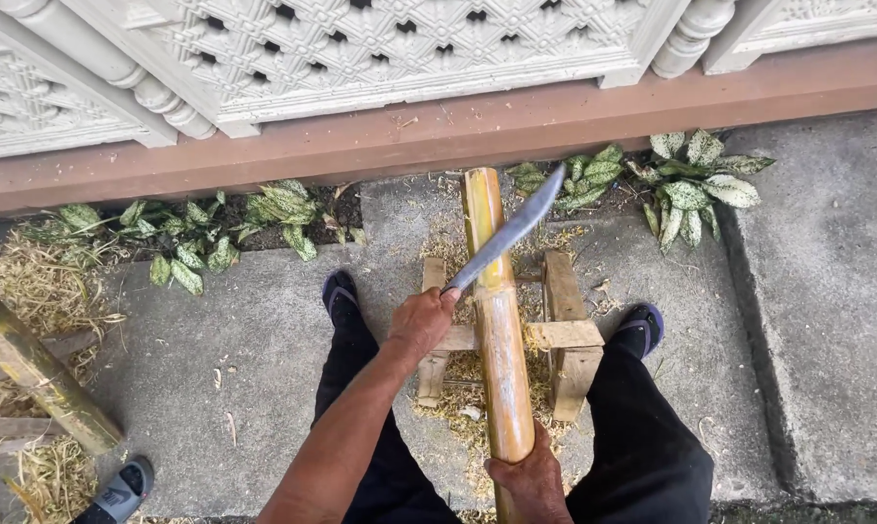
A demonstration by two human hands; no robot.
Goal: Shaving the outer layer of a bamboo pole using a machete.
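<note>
A concrete floor point(264, 330) runs up to a reddish ledge point(361, 146) under a white lattice wall point(409, 39). Leafy plants point(691, 184) grow along that ledge in three clumps.

One bamboo pole point(497, 311) lies across a low wooden stand point(565, 335) near the middle of the floor, its long axis running straight away from the person toward the ledge. Shavings litter the floor around the stand. A second bamboo pole point(31, 369) leans at the floor's left edge.

Two black trouser legs point(642, 437) straddle the stand, each ending in a dark sandal. A third sandal point(118, 490) shows at the bottom left corner; whose it is cannot be told.

The hands are well apart. The right hand point(531, 480) is clamped around the pole's near end. The left hand point(424, 320), farther up and nearer the pole's middle, is closed on the handle of one long knife point(511, 233), whose blade slants across the pole toward the upper right.
</note>
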